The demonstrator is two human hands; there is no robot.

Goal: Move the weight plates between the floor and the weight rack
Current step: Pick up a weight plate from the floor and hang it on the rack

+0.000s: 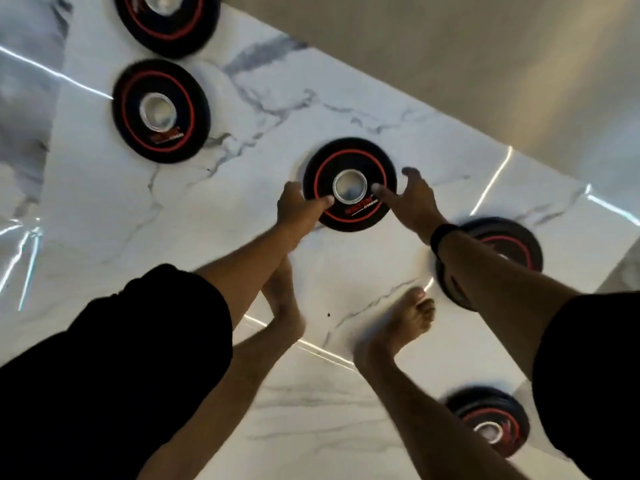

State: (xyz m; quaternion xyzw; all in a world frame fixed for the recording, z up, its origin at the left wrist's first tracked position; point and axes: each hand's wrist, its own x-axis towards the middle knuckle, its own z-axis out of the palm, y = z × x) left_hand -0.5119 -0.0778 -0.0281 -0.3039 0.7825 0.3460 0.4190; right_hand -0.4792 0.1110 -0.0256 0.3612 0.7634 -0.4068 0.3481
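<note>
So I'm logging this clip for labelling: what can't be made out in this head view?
- Black red-ringed weight plate at the top: cut by the frame edge.
- Plate at right: partly behind the right forearm, blurred.
- Lowest plate: motion-blurred, sleeve covers its edge.
- Centre plate: label text too blurred to read; whether the left hand grips it is unclear.
- Weight rack: not in view.

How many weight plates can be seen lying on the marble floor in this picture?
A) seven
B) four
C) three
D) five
D: five plates show on the marble floor: one cut off at the top edge, one below it, the middle plate between the left hand and the right hand, one behind the right forearm, one at the lower right.
</note>
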